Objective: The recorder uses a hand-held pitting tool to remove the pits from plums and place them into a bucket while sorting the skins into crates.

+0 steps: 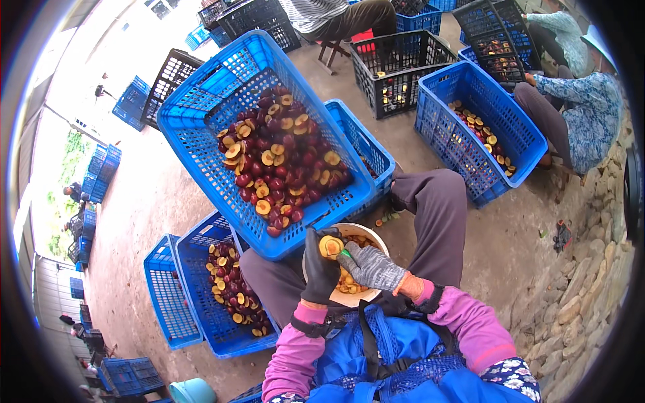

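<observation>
Head view, left to right, please: what is listed first?

"One blue slatted crate (pixel 161 269), on the concrete floor (pixel 134 201). Just beside it, a second blue crate (pixel 248 344), contents: halved fruit, dark red skin, yellow flesh."

"Next lot?"

"One large blue crate (pixel 191 148), tilted, near corner by the worker's left knee. Contents: many fruit halves (pixel 269 161), cut faces showing on some."

"And the hands, from where we stand?"

"Left hand (pixel 324 265), dark glove: fingers closed about one fruit half (pixel 330 246), yellow face up. Right hand (pixel 373 266), grey knit glove: clenched around a small green item (pixel 344 254), touching or nearly touching the fruit; full shape hidden. Both over a white bucket (pixel 377 238), between the legs, holding yellow-orange pieces (pixel 351 285)."

"Right-hand side?"

"One black crate (pixel 366 77), farther back. One deep blue crate (pixel 447 151), fruit halves inside. Beside it, one seated person (pixel 591 111), blue patterned top. Lastly, rough stonework (pixel 578 295) along the edge."
</observation>
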Demonstrator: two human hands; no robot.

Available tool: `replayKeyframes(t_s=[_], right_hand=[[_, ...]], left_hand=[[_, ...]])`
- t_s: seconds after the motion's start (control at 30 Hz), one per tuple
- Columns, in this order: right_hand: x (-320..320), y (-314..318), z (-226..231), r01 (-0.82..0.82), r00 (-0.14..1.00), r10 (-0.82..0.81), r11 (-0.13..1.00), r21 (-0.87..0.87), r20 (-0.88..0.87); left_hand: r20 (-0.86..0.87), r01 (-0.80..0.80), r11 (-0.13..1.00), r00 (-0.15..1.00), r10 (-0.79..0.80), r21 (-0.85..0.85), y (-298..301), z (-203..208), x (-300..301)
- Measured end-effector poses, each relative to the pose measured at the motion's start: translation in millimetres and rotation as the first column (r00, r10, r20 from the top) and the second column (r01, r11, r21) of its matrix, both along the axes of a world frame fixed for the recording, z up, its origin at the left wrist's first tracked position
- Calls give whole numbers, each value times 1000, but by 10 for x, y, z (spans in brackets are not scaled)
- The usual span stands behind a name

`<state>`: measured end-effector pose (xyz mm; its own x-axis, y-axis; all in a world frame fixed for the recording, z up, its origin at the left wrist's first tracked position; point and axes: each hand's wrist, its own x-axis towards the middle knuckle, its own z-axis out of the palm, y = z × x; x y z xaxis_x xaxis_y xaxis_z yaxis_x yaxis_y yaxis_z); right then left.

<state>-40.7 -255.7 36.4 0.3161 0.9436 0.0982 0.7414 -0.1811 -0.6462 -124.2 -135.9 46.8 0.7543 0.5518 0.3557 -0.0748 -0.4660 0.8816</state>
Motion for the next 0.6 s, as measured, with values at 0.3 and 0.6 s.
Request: replayKeyframes(t_s=[0.3,0.6], right_hand=[[-56,-37,-77,-49,999,46,957,285,16],[-26,-171,62,-105,993,105,994,-6,55]], left_hand=[[91,-80,974,991,102,-214,-129,38,120],[10,242,768,956,-293,-593,67,258,487]])
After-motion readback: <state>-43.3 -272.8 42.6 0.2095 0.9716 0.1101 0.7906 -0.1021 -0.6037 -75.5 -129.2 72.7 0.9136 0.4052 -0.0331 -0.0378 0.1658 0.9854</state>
